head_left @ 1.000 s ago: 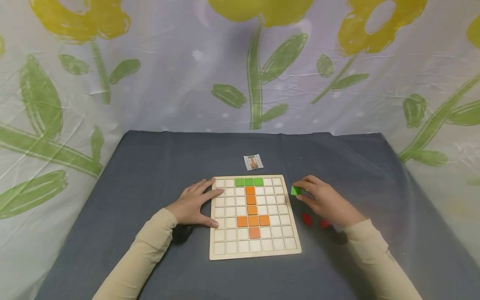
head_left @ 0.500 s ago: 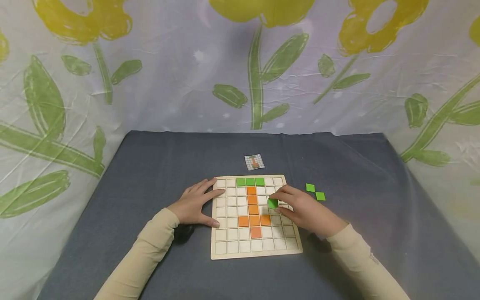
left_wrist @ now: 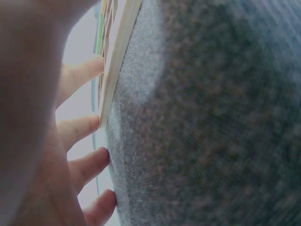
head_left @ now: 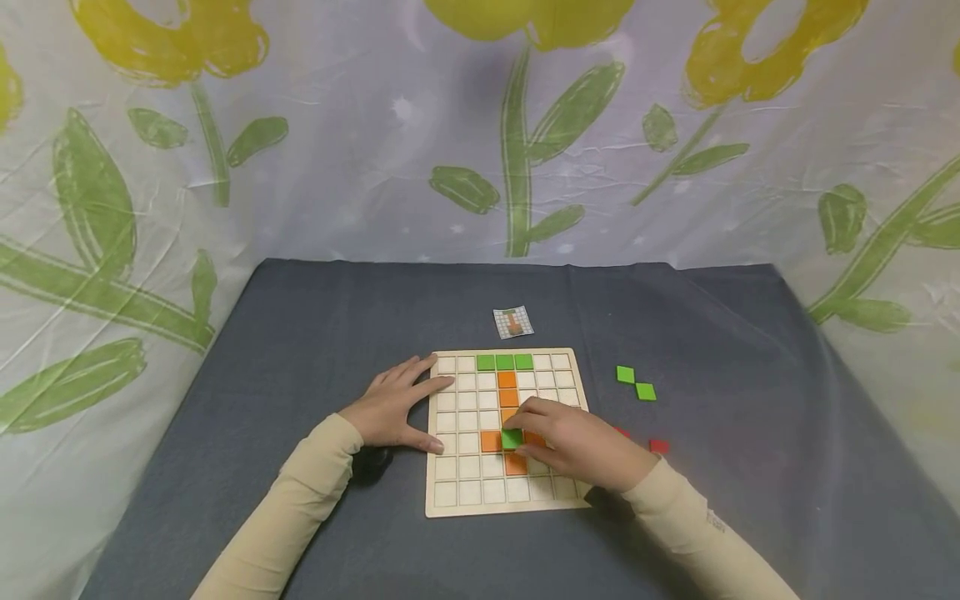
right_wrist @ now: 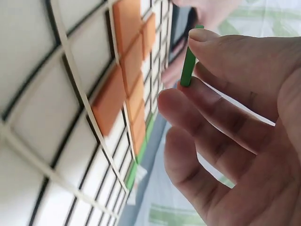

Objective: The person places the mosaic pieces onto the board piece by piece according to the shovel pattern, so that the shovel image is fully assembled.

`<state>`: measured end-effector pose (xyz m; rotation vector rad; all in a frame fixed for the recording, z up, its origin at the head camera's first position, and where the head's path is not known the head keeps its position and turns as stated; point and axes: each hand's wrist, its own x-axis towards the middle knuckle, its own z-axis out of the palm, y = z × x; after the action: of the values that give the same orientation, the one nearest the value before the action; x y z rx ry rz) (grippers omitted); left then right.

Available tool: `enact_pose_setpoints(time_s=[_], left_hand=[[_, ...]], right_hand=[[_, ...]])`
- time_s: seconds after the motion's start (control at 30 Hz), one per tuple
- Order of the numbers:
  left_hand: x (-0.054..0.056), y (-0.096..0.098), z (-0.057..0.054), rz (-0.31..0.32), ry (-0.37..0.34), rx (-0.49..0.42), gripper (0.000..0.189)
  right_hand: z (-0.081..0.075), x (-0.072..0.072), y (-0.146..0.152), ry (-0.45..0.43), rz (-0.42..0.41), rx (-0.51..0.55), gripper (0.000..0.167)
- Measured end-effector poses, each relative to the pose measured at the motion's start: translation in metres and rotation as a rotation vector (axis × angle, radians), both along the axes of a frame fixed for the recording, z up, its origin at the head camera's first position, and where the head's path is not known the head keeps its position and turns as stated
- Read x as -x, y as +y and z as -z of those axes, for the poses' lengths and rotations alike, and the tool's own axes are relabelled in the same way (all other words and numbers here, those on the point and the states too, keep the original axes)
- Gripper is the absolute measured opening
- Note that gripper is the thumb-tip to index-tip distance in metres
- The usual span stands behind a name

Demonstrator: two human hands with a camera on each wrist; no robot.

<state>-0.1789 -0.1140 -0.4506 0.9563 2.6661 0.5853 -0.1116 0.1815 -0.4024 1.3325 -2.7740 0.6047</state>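
My right hand [head_left: 581,442] pinches a green square tile [head_left: 512,439] over the wooden grid board [head_left: 480,512]. In the right wrist view the tile [right_wrist: 189,66] stands on edge between thumb and fingertip, apart from the board's surface. Orange tiles [head_left: 491,442] lie in the grid's cells, forming a column with a crossbar, partly hidden by the right hand. Along the top row sit three green tiles [head_left: 505,362]. With fingers spread, my left hand [head_left: 393,408] rests at the board's left edge; the left wrist view shows fingertips [left_wrist: 96,63] at the rim.
Two loose green tiles [head_left: 626,375] lie right of the board. Red tiles [head_left: 658,447] lie nearer, partly behind the right hand. A small pattern card [head_left: 513,322] lies beyond the board on the dark tablecloth [head_left: 360,317]. A flowered curtain [head_left: 360,167] hangs behind.
My right hand has carried the green tile leftward from beside the board to over its middle, uncovering two loose green tiles. The left hand has stayed at the board's edge.
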Motion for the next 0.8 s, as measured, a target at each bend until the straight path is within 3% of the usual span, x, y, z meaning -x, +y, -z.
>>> enact_pose_setpoints(time_s=[0.33, 0.53, 0.8], left_hand=[[-0.002, 0.001, 0.003, 0.007, -0.008, 0.002, 0.097], [-0.002, 0.001, 0.004, 0.003, -0.02, 0.002, 0.097], [0.0, -0.001, 0.003, -0.001, -0.008, -0.001, 0.097]], right_hand=[[0.013, -0.008, -0.019, -0.001, -0.043, -0.014, 0.016], [0.016, -0.011, -0.024, -0.013, -0.041, -0.1, 0.011], [0.018, -0.011, -0.025, 0.059, -0.067, -0.132, 0.013]])
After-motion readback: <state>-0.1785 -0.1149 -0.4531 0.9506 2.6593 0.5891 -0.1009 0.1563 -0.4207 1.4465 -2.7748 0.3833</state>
